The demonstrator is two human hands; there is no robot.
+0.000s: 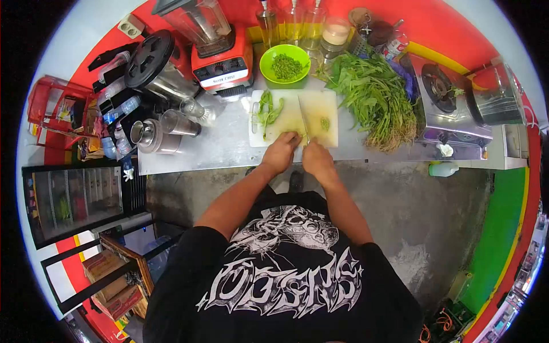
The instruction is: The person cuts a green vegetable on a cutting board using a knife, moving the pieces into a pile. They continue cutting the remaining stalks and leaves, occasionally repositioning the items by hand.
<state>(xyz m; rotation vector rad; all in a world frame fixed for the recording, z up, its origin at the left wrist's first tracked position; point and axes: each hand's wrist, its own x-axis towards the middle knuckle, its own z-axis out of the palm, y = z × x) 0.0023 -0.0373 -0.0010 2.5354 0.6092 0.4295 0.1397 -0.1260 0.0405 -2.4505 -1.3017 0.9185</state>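
Observation:
A white cutting board (330, 103) lies on the steel table in front of me. My right hand (318, 158) is closed around the handle of a knife (303, 112), whose blade points away from me across the board. Close to the left of the blade, my left hand (280, 152) rests at the board's near edge with its fingers curled; what they hold, if anything, is hidden. Long green pods or leaves (266, 112) lie on the board's left side. To the right of the knife is a small heap of chopped green bits (325, 123).
Behind the board stands a lime-green bowl (266, 71) of chopped greens. A large bunch of leafy greens (372, 94) lies to the right, beside a gas stove (452, 114). A red blender (222, 71), metal cups (180, 123) and oil bottles (293, 26) also stand on the steel table (220, 154).

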